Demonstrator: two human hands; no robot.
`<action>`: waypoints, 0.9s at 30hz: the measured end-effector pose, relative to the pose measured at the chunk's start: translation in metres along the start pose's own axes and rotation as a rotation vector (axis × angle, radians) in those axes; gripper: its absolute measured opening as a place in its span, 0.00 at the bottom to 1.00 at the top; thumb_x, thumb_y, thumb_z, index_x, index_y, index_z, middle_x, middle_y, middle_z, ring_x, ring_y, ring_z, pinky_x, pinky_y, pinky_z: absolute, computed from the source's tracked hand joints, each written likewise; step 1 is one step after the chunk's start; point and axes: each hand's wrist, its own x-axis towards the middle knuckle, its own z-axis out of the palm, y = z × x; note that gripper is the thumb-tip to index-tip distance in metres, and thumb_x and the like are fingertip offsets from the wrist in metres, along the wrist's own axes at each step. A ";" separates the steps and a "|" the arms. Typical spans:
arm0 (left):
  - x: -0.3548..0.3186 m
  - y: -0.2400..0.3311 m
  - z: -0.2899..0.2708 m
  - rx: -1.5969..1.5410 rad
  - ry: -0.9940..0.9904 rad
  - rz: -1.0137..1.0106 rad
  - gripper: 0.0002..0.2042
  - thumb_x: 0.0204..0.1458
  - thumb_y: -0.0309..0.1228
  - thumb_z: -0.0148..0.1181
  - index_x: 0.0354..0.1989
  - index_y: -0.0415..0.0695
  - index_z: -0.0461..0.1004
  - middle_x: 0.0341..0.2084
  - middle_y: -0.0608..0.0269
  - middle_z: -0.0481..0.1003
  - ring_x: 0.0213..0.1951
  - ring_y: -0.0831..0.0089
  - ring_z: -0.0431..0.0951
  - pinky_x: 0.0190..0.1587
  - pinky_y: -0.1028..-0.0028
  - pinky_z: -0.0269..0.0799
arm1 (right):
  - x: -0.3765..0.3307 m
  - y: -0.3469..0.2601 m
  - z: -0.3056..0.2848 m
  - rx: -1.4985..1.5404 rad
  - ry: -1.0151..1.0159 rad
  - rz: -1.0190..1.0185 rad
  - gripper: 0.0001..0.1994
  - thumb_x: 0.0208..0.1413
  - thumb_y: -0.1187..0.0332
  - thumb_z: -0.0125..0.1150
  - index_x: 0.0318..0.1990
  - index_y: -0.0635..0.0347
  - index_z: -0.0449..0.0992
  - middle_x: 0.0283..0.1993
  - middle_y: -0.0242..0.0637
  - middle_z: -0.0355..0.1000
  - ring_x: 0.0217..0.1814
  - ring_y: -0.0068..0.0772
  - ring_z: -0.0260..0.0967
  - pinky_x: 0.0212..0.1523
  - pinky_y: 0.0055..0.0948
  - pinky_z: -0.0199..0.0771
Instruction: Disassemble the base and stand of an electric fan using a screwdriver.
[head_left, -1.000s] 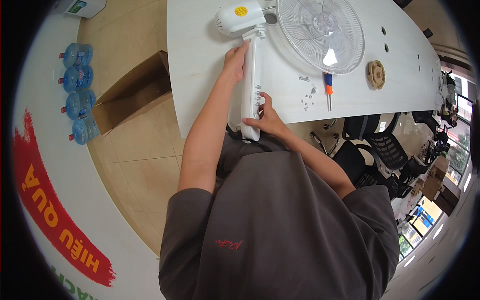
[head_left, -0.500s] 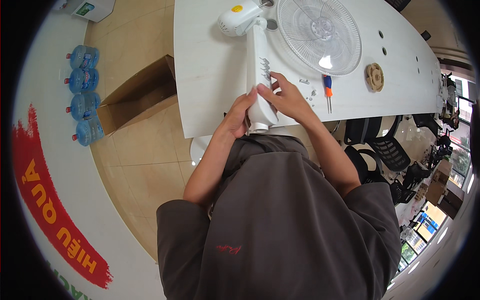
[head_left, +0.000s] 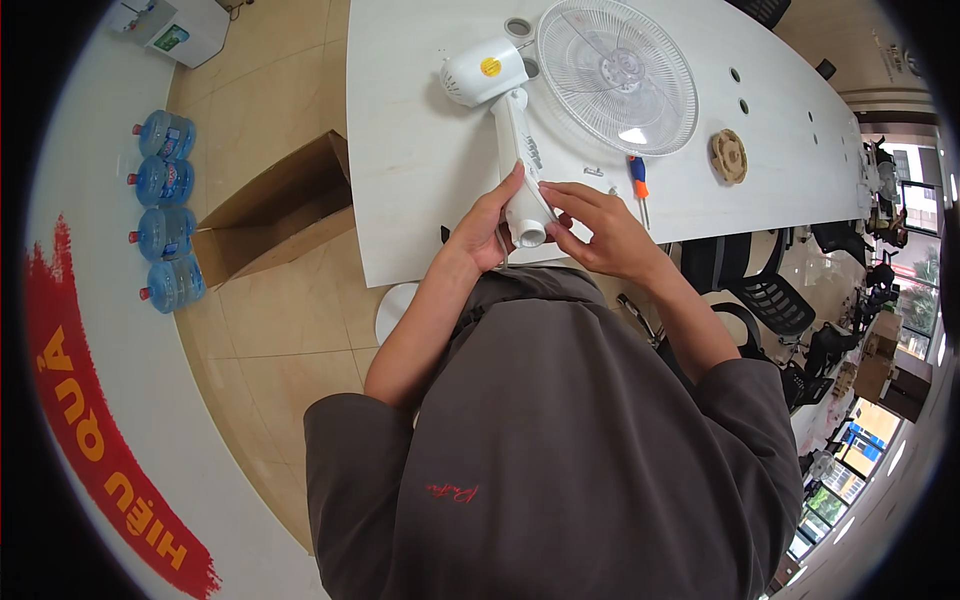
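A white electric fan's body (head_left: 507, 135) lies at the table's near edge, its row of buttons facing up and right. Its rounded motor housing (head_left: 485, 73), marked with a yellow sticker, is at the far end. My left hand (head_left: 480, 230) wraps the lower end from the left, thumb along the top. From the right, my right hand (head_left: 612, 232) grips the rim of that same end with thumb and fingers. The round hollow socket (head_left: 530, 235) there points toward me. A cord hangs beside my left fingers.
On the white table (head_left: 410, 160) are the fan's wire cage (head_left: 665, 95) with clear blades, a blue-and-orange screwdriver (head_left: 639, 178), small metal parts (head_left: 594, 172) and a brown moulded ring (head_left: 729, 157). A cardboard box (head_left: 280, 205) and water bottles (head_left: 165, 180) stand left; chairs (head_left: 770, 300) right.
The fan body has tipped so its socket faces me more. My right hand has slid from beside the buttons down to the lower end. My left hand keeps its hold.
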 end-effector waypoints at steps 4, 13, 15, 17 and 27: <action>0.002 -0.003 -0.007 -0.010 -0.004 -0.004 0.26 0.58 0.47 0.59 0.51 0.34 0.68 0.41 0.49 0.77 0.42 0.58 0.82 0.44 0.57 0.83 | -0.002 0.018 0.010 0.051 0.045 -0.086 0.22 0.49 0.78 0.62 0.54 0.67 0.74 0.52 0.51 0.75 0.39 0.44 0.79 0.40 0.32 0.80; 0.004 -0.006 -0.025 0.084 0.047 -0.063 0.21 0.59 0.42 0.60 0.49 0.35 0.71 0.38 0.52 0.78 0.41 0.60 0.81 0.44 0.62 0.81 | -0.016 0.025 0.040 -0.050 0.180 -0.148 0.24 0.44 0.80 0.61 0.53 0.67 0.72 0.45 0.50 0.76 0.36 0.48 0.78 0.38 0.35 0.80; 0.004 -0.010 -0.027 0.098 0.061 -0.058 0.20 0.58 0.42 0.61 0.48 0.35 0.71 0.38 0.54 0.78 0.40 0.63 0.82 0.43 0.64 0.81 | -0.021 0.027 0.046 -0.130 0.232 -0.147 0.24 0.43 0.81 0.62 0.52 0.67 0.72 0.42 0.49 0.76 0.35 0.49 0.77 0.36 0.37 0.79; 0.006 -0.015 -0.030 0.093 0.066 -0.062 0.20 0.58 0.41 0.62 0.48 0.36 0.71 0.39 0.55 0.78 0.38 0.65 0.81 0.42 0.65 0.81 | -0.025 0.028 0.052 -0.159 0.262 -0.150 0.24 0.42 0.81 0.62 0.52 0.67 0.72 0.42 0.49 0.76 0.35 0.49 0.77 0.35 0.38 0.79; 0.007 -0.026 -0.024 0.118 0.128 -0.061 0.21 0.57 0.41 0.63 0.48 0.35 0.71 0.39 0.55 0.78 0.38 0.66 0.81 0.40 0.66 0.81 | -0.039 0.038 0.060 -0.307 0.344 -0.181 0.23 0.40 0.82 0.62 0.50 0.70 0.72 0.42 0.49 0.76 0.35 0.46 0.77 0.34 0.35 0.80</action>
